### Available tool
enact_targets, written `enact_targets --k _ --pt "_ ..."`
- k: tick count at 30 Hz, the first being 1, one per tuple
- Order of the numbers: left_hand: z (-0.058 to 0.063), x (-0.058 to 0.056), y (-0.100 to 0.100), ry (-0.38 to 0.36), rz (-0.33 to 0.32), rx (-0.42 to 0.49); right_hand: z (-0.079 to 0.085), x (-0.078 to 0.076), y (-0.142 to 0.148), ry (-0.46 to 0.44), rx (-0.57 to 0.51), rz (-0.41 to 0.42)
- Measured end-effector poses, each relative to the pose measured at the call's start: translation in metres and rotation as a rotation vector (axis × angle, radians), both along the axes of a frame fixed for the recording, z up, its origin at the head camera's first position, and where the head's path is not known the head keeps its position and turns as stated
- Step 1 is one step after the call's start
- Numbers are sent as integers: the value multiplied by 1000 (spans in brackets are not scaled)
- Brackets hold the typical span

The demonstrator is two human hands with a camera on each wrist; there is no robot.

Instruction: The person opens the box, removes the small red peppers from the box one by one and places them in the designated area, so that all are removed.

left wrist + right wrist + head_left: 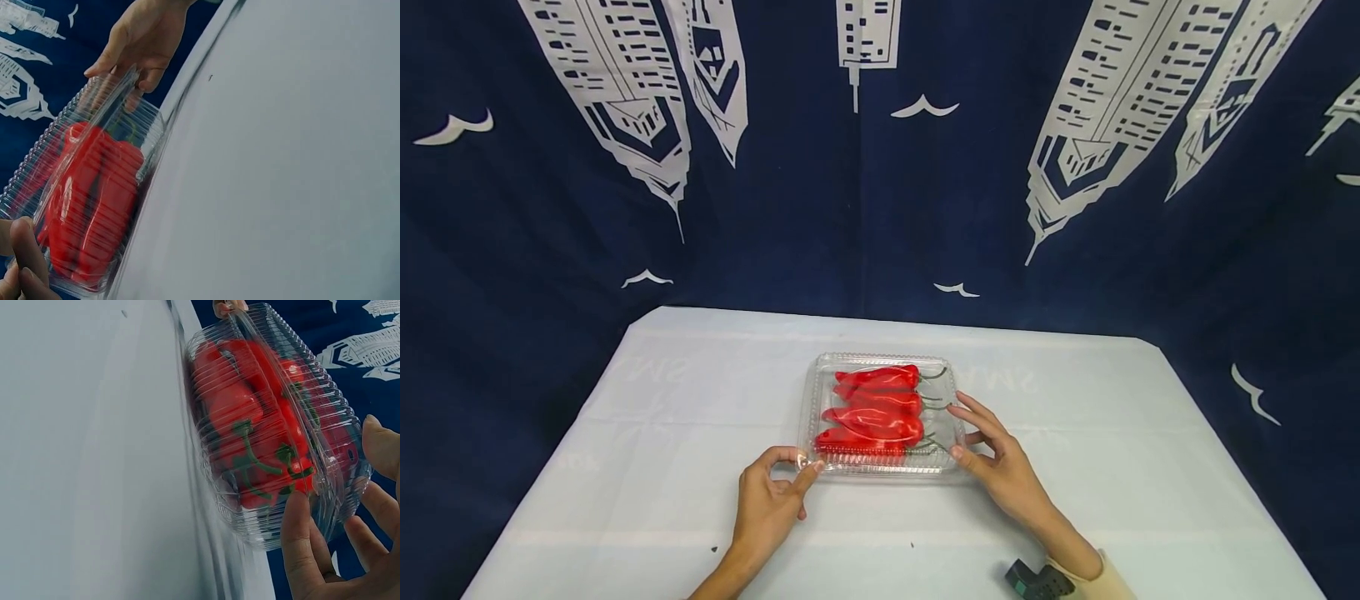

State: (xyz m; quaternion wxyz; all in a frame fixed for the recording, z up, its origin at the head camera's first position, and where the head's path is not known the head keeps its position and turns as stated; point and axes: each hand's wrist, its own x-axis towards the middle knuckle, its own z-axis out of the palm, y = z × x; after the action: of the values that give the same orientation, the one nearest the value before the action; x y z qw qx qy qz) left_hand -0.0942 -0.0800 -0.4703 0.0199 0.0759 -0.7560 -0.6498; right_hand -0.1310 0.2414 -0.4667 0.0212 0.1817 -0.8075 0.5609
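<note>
A clear plastic clamshell box (880, 470) with a ribbed rim is on the white table, and its lid lies over the base. Several red peppers (880, 423) with thin green stems lie side by side inside, stems toward the right. At the front left corner my left hand (767, 504) pinches the rim between thumb and fingers. My right hand (1011, 475) holds the right side, thumb at the front right corner and fingers spread along the edge. In the right wrist view, the fingertips (297, 509) rest against the ribbed wall near the stems.
The white-covered table (625, 467) reaches back to a dark blue curtain (865, 208) printed with white buildings and birds. A small dark speck (714, 549) lies left of my left wrist. A black device (1037, 581) sits at my right wrist by a pale sleeve (1101, 579).
</note>
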Motion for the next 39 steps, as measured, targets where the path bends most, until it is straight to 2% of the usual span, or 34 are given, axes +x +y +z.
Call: enact_targets --k 4,8,13,17,22,27,29,32,35,39 --pt "1 0 -1 -5 -2 -5 1 -1 0 -7 4 3" --pt "2 0 -4 -4 -43 -11 1 -1 0 -16 8 0" --pt "-1 -4 -9 96 -83 -63 1 -1 1 -20 1 -3" --pt "-7 -11 -15 144 -127 -2 0 -1 0 -26 -10 9" --pt "-14 -18 -29 166 -270 113 2 -1 -1 -36 -20 10" --pt "-16 -30 -48 187 -526 215 3 -2 0 -41 -20 7" --pt "-15 -37 -55 190 -630 230 4 -2 0 -39 -21 2" --pt "-16 -46 -63 175 -750 252 4 -2 0 -38 -24 -3" --pt "-19 -52 -66 175 -780 210 5 -1 0 -42 -22 -2" --pt "-20 -54 -60 219 -705 38 5 0 0 -42 -18 -9"
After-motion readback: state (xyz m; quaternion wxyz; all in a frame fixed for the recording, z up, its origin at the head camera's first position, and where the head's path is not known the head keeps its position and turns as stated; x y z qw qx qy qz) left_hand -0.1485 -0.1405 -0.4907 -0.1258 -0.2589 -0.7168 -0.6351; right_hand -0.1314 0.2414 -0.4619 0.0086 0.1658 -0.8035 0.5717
